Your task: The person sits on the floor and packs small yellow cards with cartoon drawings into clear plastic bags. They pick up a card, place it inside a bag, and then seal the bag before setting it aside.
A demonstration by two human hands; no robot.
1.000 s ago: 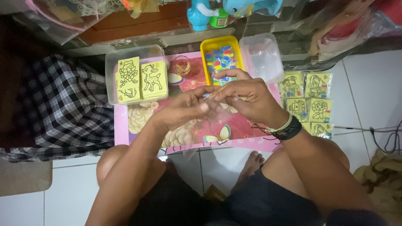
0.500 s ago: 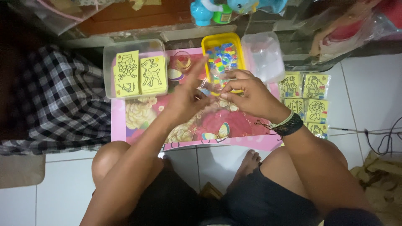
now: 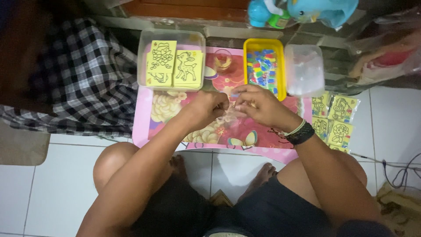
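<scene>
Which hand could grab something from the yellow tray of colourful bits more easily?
Probably the right hand: it sits just below the yellow tray, while the left hand lies farther off, nearer the clear box.

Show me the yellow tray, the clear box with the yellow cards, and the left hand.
yellow tray (image 3: 247,66), head view, left rim.
clear box (image 3: 142,59), head view, left wall.
left hand (image 3: 209,107), head view, back of hand.

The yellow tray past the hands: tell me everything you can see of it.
The yellow tray is a rectangular, plastic-looking bin with rounded corners, lying flat with its long side running away from the person on the far side of the pink table. It is filled with small packets in blue, red and green. A clear container stands close on its right. Neither hand touches it.
</scene>
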